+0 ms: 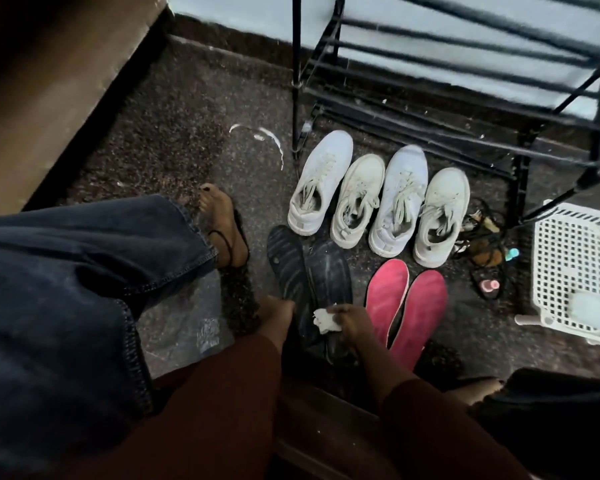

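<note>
Two dark insoles lie side by side on the speckled floor below me. My left hand rests on the near end of the left dark insole; whether it grips it is unclear. My right hand holds a crumpled white wipe against the right dark insole. Two pink insoles lie to the right of them. Several white sneakers stand in a row beyond the insoles.
A black metal shoe rack stands behind the sneakers against the wall. A white perforated plastic basket sits at the right. Sandals and small bottles lie beside the sneakers. My leg in dark jeans and a sandalled foot are at left.
</note>
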A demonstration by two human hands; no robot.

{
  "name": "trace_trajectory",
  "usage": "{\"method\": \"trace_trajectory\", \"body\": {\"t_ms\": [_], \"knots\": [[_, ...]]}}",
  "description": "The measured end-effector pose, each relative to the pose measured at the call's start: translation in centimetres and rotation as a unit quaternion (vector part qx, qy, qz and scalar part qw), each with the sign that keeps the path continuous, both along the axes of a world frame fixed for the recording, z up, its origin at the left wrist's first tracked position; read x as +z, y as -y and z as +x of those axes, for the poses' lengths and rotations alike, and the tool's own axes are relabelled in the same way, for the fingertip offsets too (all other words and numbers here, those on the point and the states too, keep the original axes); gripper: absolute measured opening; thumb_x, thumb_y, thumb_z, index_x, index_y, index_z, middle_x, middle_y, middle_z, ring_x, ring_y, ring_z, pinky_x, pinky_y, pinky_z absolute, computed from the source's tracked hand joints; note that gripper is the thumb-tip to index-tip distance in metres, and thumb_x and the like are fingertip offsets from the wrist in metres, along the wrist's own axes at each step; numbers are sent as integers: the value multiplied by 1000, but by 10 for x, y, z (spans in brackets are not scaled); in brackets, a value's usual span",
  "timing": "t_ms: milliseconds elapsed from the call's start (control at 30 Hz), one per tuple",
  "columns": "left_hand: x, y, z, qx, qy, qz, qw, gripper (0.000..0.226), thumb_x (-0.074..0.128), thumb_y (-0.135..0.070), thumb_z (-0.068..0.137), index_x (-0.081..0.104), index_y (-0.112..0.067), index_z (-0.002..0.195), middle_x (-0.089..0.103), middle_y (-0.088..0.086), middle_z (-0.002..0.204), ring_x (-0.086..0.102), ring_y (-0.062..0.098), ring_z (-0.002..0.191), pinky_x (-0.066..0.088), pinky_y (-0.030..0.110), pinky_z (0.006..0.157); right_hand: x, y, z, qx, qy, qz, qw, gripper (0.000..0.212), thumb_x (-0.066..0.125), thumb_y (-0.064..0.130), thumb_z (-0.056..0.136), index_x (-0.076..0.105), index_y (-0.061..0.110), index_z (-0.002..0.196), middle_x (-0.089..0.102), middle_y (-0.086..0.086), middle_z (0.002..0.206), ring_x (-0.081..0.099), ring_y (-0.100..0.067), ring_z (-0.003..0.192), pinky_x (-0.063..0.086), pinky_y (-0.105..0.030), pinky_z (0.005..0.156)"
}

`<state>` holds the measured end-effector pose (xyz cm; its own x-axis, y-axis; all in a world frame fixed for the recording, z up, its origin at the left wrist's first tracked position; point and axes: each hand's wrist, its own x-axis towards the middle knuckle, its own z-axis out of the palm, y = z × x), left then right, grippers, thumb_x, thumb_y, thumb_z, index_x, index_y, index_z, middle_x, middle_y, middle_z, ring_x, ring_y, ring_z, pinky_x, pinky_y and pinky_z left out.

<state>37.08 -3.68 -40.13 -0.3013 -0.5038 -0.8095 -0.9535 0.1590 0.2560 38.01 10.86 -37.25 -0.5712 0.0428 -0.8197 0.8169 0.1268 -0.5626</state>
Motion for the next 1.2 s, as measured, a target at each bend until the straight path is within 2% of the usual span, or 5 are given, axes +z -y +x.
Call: {"method": "trace_trajectory", "body": {"t_ms": [100,200,700,833,1200], "knots": [[23,-10,1,67,-54,21,996,28,58,-18,86,65,2,104,63,20,109,60,35,100,48,32,80,20,-2,4,6,-41,19,999,18,59,-8,82,68,-3,97,70,-16,80,62,-13,67,44,-14,49],[44,-21,8,143,-119,65,980,23,54,-22,88,62,-7,74,62,17,94,59,32,90,48,37,82,48,-2,7,-12,-62,-55,996,11,59,-8,83,65,0,78,64,0,53,55,-2,43,38,-10,40],[181,-88,-54,285,-239,444,815,36,31,-34,85,54,-8,75,60,12,61,61,26,51,51,25,50,163,-47,-48,-209,-100,-175,957,18,59,-12,78,62,1,90,65,-12,67,48,-21,59,32,-25,55],[203,-101,-78,292,-216,431,826,35,29,-27,98,58,-10,105,61,19,103,58,37,92,48,39,76,177,-63,-72,-257,-91,-195,942,15,55,-6,84,63,-2,96,67,-14,84,60,-24,71,49,-29,56],[258,-110,-98,202,-242,437,842,28,32,-28,94,53,-10,97,63,15,82,54,31,79,46,36,70,259,-91,-97,-227,-203,-111,946,35,55,-20,76,56,4,101,64,-17,87,63,-24,57,48,-26,42]]}}
